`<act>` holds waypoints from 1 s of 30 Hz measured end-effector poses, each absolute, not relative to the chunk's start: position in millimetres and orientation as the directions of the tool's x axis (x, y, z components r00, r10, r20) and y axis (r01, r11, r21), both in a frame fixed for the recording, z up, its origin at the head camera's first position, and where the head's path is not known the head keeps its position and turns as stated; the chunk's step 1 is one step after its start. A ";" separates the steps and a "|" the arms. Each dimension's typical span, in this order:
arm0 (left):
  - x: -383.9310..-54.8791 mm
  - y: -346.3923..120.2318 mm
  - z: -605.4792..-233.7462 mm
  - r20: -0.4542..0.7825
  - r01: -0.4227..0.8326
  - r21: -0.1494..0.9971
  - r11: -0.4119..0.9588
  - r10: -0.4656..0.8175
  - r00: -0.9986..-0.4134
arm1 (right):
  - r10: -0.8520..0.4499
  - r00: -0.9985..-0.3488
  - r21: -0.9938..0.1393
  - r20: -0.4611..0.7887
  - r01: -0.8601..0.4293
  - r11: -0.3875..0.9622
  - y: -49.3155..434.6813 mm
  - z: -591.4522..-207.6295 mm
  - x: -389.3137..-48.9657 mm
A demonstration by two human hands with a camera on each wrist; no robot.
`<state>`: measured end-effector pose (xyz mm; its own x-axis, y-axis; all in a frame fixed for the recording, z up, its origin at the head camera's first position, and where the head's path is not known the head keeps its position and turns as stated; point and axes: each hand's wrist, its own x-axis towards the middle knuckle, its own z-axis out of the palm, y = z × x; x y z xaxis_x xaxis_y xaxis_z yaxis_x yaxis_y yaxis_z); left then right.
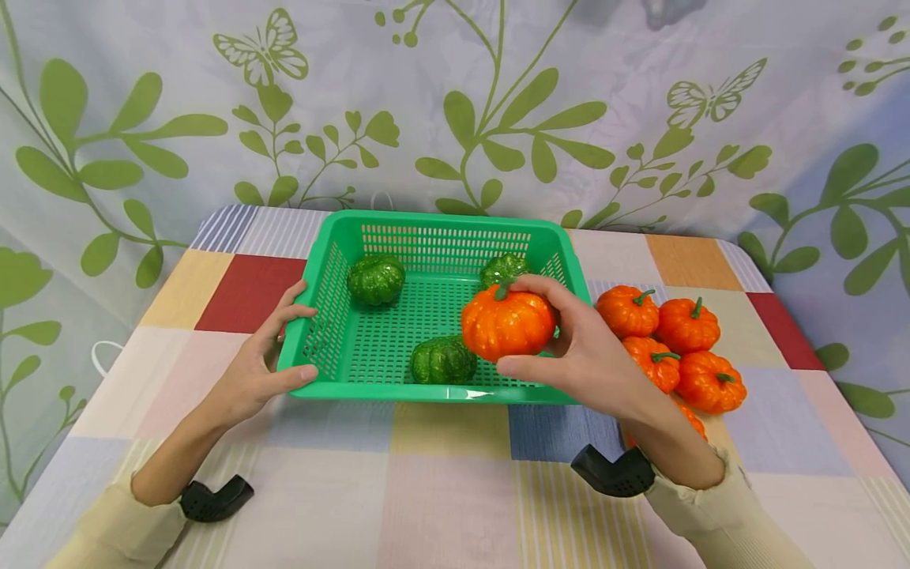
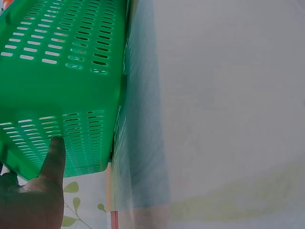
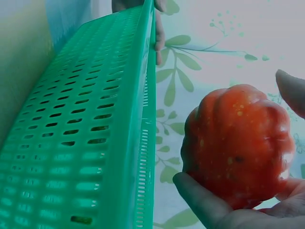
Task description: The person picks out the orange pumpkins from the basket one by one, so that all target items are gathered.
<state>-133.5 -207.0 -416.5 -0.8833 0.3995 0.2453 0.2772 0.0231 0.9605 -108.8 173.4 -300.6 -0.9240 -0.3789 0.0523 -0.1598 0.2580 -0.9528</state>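
Observation:
My right hand (image 1: pixel 590 348) holds a small orange pumpkin (image 1: pixel 506 324) with a green stem over the right part of a green plastic basket (image 1: pixel 448 392). In the right wrist view, thumb and fingers are around this pumpkin (image 3: pixel 238 143), beside the basket's slotted wall (image 3: pixel 71 119). My left hand (image 1: pixel 259 363) grips the basket's left end, with fingers over the rim and the thumb at the near corner. The left wrist view has one finger of the left hand (image 2: pixel 38 195) against the slotted outer wall. Three green pumpkins (image 1: pixel 377 279) lie in the basket, one partly behind the held pumpkin.
Several orange pumpkins (image 1: pixel 688 325) lie clustered on the table to the right of the basket, one partly hidden by my right wrist. A patchwork cloth (image 1: pixel 455 490) covers the table. Behind it hangs a leaf-patterned curtain (image 1: pixel 398 87).

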 end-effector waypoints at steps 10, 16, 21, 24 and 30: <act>-132.9 -207.9 -416.3 0.240 0.273 0.962 0.027 0.396 -0.886 | -0.355 -0.933 -0.968 0.053 -0.135 0.209 186.1 -302.6 -98.9; -133.0 -207.0 -415.8 0.230 0.270 0.962 0.047 0.398 -0.888 | -0.321 -0.947 -0.964 0.017 -0.101 0.247 193.0 -299.7 -90.3; -133.3 -207.0 -416.0 0.237 0.277 0.960 0.045 0.400 -0.885 | -0.316 -0.947 -0.957 0.052 -0.137 0.254 196.5 -301.9 -86.3; -133.2 -207.1 -415.8 0.236 0.278 0.959 0.048 0.401 -0.885 | -0.316 -0.947 -0.957 0.061 -0.146 0.250 199.6 -304.0 -83.6; -132.6 -207.6 -414.4 0.238 0.277 0.960 0.040 0.404 -0.883 | -0.291 -0.955 -0.954 0.064 -0.144 0.263 207.7 -309.0 -76.0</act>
<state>-132.6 -207.6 -414.4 -0.8832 0.4044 0.2377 0.2769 0.0405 0.9600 -76.0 207.7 -309.0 -0.9546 -0.2910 0.0635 -0.1438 0.2634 -0.9539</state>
